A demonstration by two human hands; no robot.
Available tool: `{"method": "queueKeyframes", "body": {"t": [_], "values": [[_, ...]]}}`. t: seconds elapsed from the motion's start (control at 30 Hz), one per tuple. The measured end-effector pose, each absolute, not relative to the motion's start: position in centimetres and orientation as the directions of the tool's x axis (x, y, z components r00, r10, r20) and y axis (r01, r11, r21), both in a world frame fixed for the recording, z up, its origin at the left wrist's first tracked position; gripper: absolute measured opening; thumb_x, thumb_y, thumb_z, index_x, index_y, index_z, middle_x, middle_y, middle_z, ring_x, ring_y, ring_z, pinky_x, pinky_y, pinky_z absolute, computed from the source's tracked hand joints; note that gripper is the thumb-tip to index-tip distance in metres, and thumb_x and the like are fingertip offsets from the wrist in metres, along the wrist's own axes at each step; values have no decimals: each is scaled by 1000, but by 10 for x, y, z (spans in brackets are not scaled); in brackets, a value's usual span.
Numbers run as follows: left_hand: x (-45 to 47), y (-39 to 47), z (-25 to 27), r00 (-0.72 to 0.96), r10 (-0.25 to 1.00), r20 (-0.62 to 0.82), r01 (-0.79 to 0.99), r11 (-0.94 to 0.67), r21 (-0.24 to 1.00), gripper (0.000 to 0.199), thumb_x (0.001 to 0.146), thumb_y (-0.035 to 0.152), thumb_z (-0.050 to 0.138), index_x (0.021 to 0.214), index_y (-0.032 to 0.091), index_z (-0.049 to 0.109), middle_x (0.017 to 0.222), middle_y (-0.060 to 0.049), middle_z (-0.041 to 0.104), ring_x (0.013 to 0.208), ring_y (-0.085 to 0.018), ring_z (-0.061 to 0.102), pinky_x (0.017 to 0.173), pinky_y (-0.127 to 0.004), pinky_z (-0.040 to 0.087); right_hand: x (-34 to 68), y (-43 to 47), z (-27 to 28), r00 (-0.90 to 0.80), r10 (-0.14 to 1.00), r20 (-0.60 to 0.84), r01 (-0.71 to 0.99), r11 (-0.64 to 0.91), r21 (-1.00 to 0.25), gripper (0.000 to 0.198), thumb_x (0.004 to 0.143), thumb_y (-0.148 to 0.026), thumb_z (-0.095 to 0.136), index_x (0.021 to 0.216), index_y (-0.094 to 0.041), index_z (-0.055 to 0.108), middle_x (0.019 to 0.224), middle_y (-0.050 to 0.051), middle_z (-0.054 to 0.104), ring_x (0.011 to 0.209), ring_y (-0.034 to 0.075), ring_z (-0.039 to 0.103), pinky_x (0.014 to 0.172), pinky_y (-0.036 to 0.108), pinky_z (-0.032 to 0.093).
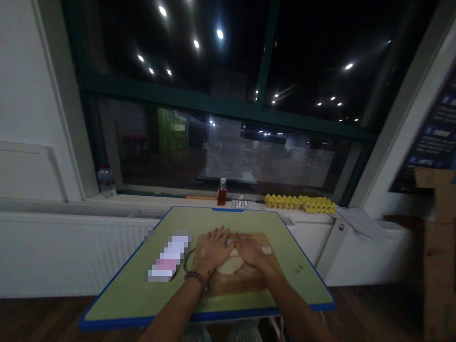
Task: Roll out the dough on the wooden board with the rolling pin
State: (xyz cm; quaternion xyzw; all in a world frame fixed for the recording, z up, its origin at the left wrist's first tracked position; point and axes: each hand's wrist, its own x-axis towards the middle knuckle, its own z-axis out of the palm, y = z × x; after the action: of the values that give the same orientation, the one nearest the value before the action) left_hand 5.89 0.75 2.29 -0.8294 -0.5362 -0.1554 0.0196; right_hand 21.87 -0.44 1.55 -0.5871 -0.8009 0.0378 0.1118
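A flat, rounded sheet of pale dough lies on a wooden cutting board. My left hand, with a beaded bracelet at the wrist, rests palm down over the far part of the board with its fingers spread. Close beside it, my right hand also lies flat, fingers stretched forward. Both hands press on a pale form just beyond the dough, mostly covered, so its kind is unclear. Right of my right hand, a small whitish block-like piece shows on the board; whether it joins that form I cannot tell.
The board stands on a green table with a blue edge. A blurred-out phone-like object lies at left. On the windowsill are a red-filled bottle, a yellow egg carton and a clear bottle. Cardboard stands far right.
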Motion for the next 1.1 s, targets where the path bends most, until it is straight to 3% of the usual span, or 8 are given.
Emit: {"method": "queueKeyframes", "body": {"t": [0.37, 0.5, 0.67, 0.87, 0.97, 1.1], "values": [[63, -9, 19, 395, 840, 371, 891, -449, 69, 50, 96, 35, 35, 142, 19, 47, 152, -8, 40, 140, -29, 35, 115, -50, 24, 215, 21, 15, -243, 961, 133, 943, 266, -202, 36, 96, -23, 41, 126, -21, 61, 139, 7, 54, 133, 22, 44, 113, 40, 31], [58, -32, 14, 485, 783, 391, 838, -544, 49, 62, 93, 45, 41, 149, 18, 35, 158, -7, 27, 146, -28, 22, 119, -50, 15, 213, 26, 16, -165, 976, 145, 956, 194, -220, 30, 96, -35, 51, 120, -20, 60, 129, 9, 59, 116, 23, 56, 102, 48, 43], [59, -60, -7, 480, 816, 323, 839, -535, 103, 70, 93, 52, 37, 154, 19, 22, 160, -8, 17, 147, -29, 15, 118, -55, 15, 211, 29, 18, -123, 977, 177, 949, 168, -268, 35, 93, -41, 58, 122, -21, 57, 127, 7, 57, 107, 21, 59, 90, 43, 51], [59, -72, -20, 435, 815, 382, 860, -502, 90, 61, 95, 46, 35, 151, 20, 31, 159, -7, 22, 146, -30, 20, 117, -56, 17, 212, 15, 15, -101, 953, 285, 933, 190, -307, 37, 100, -34, 38, 127, -20, 59, 135, 12, 56, 125, 22, 49, 109, 40, 34], [52, -75, -26, 430, 809, 400, 868, -493, 65, 57, 97, 42, 32, 150, 21, 35, 157, -6, 29, 144, -28, 26, 116, -53, 21, 223, 0, 15, -213, 920, 328, 900, 315, -301, 39, 100, -36, 38, 131, -23, 57, 142, 5, 51, 134, 18, 41, 113, 33, 28], [46, -76, -37, 467, 723, 510, 849, -528, -29, 54, 98, 39, 32, 149, 23, 36, 155, -6, 33, 143, -28, 30, 115, -52, 24, 243, -19, 17, -400, 848, 347, 820, 500, -277, 45, 95, -50, 49, 134, -29, 55, 145, 2, 49, 133, 18, 41, 113, 33, 28]]}}
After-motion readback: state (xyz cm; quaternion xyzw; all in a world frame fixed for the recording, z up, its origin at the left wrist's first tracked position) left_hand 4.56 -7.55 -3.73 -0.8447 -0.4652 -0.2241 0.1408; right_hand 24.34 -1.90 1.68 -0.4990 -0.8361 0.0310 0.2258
